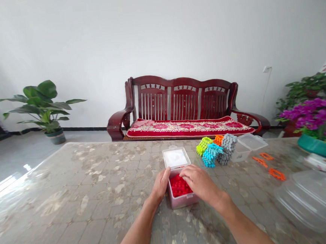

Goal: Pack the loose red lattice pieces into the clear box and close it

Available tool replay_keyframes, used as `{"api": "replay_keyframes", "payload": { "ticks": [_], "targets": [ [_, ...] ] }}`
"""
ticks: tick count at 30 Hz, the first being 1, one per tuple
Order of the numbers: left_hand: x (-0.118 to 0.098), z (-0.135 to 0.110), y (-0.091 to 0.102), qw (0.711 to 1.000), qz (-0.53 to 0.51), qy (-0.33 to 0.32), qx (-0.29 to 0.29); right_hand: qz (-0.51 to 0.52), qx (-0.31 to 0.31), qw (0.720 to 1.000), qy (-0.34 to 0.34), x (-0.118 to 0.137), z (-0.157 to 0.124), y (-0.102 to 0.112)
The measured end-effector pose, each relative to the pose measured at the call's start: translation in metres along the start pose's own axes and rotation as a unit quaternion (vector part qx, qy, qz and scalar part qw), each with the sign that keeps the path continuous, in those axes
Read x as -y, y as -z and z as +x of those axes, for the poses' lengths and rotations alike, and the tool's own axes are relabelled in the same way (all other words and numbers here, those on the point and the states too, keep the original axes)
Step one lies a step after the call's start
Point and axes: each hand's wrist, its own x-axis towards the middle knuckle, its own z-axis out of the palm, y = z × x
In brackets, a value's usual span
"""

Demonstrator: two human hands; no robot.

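A clear plastic box (183,201) full of red plastic building pieces (181,186) stands on the table with its hinged lid (177,157) tipped back. My left hand (160,184) grips the box's left wall, thumb at the rim. Over the right rim reaches my right hand (197,177), its fingers curled together at the red pieces; whether one is pinched there is hidden. Just beyond, to the right, sit clusters of joined pieces: lime green (204,145), blue (212,155), orange (218,140) and grey (227,149).
Another clear box (240,151) lies open behind the grey cluster. Loose orange pieces (277,174) are at the right, near large clear plastic containers (312,196) and purple flowers in a teal pot (320,145). A wooden bench (184,101) stands beyond the table (72,193).
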Motion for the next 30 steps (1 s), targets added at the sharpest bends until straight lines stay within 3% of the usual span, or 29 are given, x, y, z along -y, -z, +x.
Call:
{"api": "replay_keyframes", "payload": {
  "ticks": [4,12,21,30],
  "targets": [
    [0.0,0.0,0.0,1.0,0.0,0.007,-0.004,0.042,-0.013,0.999,0.01,-0.006,-0.001,-0.003],
    [0.004,0.001,-0.001,1.0,-0.014,0.002,0.009,0.12,-0.103,0.987,0.025,-0.013,-0.008,-0.019],
    [0.003,0.001,0.001,1.0,-0.018,0.0,-0.003,0.079,-0.042,0.996,0.027,-0.002,-0.003,-0.01],
    [0.007,0.002,-0.001,1.0,-0.013,0.0,-0.019,0.107,-0.046,0.991,0.062,-0.001,-0.001,-0.015]
  ]
}}
